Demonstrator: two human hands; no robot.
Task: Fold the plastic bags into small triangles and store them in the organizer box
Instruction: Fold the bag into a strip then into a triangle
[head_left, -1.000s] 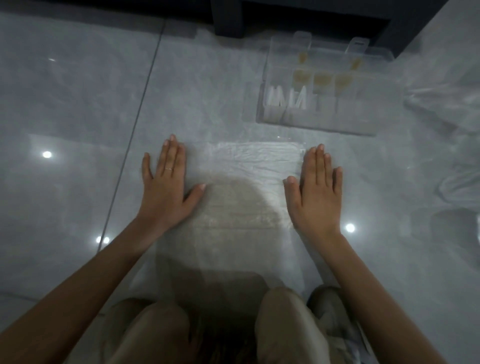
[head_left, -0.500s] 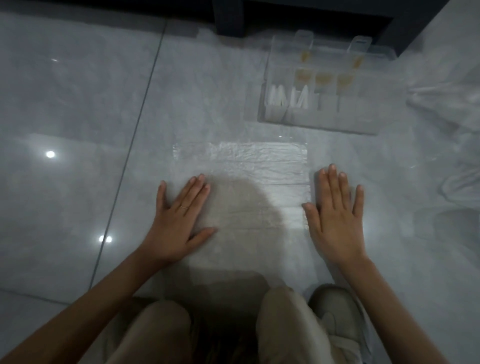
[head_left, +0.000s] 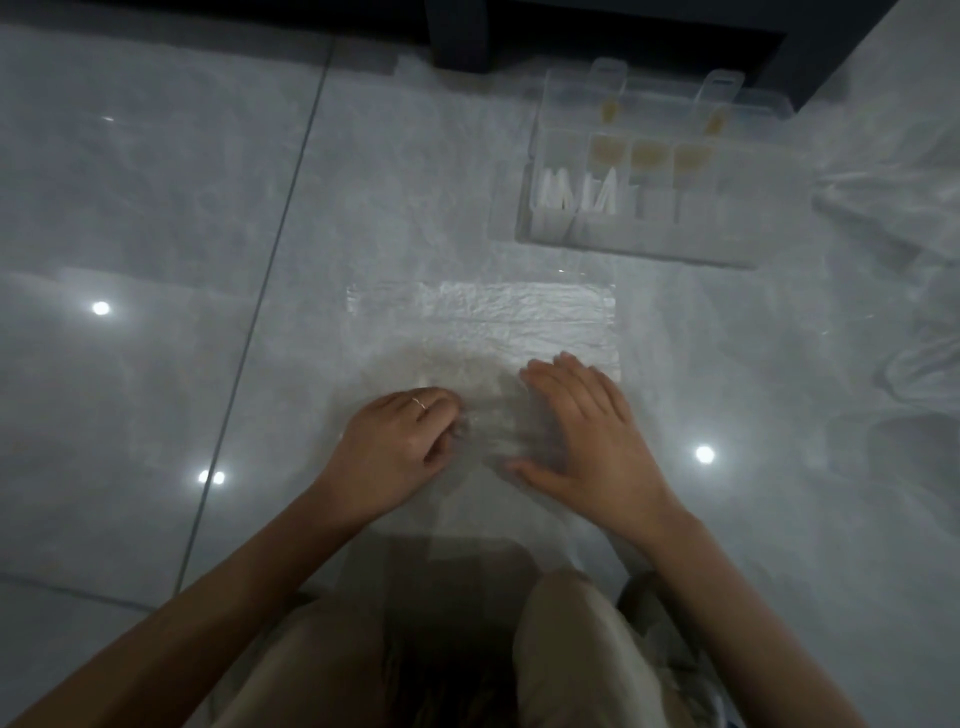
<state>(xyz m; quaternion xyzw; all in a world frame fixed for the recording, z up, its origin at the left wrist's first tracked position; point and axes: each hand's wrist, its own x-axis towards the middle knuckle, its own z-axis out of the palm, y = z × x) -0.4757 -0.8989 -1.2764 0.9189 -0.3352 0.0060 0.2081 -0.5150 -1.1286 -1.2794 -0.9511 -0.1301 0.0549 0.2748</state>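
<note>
1. The left hand (head_left: 402, 447) sits on the near half of the plastic bag (head_left: 493, 322), fingers curled and thumb drawn in. It looks to be pinching the thin film, though the clear plastic makes the hold hard to confirm.
2. The right hand (head_left: 587, 431), just beside it toward 3 o'clock, lies open and flat, palm pressing the bag to the floor (head_left: 156, 208).
3. A second ago both hands lay flat and wide apart on the bag's left and right edges. They have since slid back toward the person and closed in on the middle, and the left has changed from flat to curled.
4. By this reading the smoothing is over and the first fold is about to start, with the right hand as anchor.
5. The bag lies spread and unfolded, its far edge at 12 o'clock.
6. At 1 o'clock, apart from the bag, the clear organizer box (head_left: 649, 252) stands open, with white folded triangles (head_left: 558, 192) upright in its left compartments.
7. Loose bags (head_left: 904, 208) wait at 3 o'clock.
</note>
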